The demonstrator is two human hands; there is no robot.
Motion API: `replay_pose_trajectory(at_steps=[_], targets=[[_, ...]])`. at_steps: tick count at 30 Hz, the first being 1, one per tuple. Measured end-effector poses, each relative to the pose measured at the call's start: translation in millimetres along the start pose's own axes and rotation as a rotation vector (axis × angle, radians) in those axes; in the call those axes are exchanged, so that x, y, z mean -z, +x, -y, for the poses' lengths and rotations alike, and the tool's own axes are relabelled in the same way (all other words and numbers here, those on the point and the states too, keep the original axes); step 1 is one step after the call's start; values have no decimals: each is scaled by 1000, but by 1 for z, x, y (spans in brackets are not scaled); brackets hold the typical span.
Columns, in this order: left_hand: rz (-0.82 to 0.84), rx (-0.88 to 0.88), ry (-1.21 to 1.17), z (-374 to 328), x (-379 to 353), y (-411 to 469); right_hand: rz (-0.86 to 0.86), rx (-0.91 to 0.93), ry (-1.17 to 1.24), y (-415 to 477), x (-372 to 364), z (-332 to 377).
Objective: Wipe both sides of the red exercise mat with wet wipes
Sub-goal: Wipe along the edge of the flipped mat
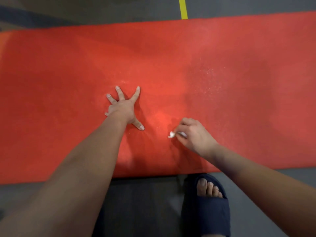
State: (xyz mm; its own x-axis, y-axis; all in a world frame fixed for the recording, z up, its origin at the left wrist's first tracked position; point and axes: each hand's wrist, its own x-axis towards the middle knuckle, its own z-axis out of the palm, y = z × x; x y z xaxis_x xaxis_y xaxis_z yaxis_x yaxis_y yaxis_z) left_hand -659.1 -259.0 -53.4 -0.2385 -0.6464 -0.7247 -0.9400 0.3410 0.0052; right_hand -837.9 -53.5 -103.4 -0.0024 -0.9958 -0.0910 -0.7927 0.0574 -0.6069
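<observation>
Wiping the upturned side: left hand (124, 107), fingers splayed flat, braces the mat (222, 65) beneath; right hand (193, 134) pinches a wadded wipe (171, 134). Next, probably: sweep toward the specks (210, 78) beyond it.

Mat (171, 57) red w/ pale specks – wipe (171, 134) white, slipper (205, 214) navy, floor (145, 202) grey, tape (183, 8) yellow

Gym floor, grey rubber flooring (140, 199) (yellow line (183, 7) marking), red exercise mat (171, 57) spread out

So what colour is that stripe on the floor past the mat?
Yellow. The stripe shows best in the head view, beyond the red exercise mat.
</observation>
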Motion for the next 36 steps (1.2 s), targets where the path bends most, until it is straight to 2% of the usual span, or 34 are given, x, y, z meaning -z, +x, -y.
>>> replay_pose_trajectory(at_steps=[2,7,10,12,15,17,22,25,29,31,34,36], targets=[[-1,0,3,0,0,0,-43,-41,12,-3,-4,-1],[-4,8,2,0,-1,-1,190,136,102,-27,-6,19],[-9,1,-6,0,-1,0,68,73,6,-26,-7,7],[-12,0,1,0,-1,-1,25,40,34,-33,-7,5],[-17,-2,4,0,-1,-2,166,123,155,-54,-5,14],[-15,-2,4,0,-1,-2,230,143,153,-62,-5,15],[-17,-14,10,0,-1,-1,114,79,45,-67,-8,9],[-26,-20,4,2,-3,1,208,128,106,-80,-10,10],[-29,-24,3,2,-3,2,299,161,-14,-79,-5,6],[-20,-33,15,1,1,-1,264,163,-96,-73,-2,10],[-7,-24,25,0,4,-4,188,73,-83,-71,-3,15],[-5,-7,16,0,4,-4,235,58,-54,-78,-5,15]])
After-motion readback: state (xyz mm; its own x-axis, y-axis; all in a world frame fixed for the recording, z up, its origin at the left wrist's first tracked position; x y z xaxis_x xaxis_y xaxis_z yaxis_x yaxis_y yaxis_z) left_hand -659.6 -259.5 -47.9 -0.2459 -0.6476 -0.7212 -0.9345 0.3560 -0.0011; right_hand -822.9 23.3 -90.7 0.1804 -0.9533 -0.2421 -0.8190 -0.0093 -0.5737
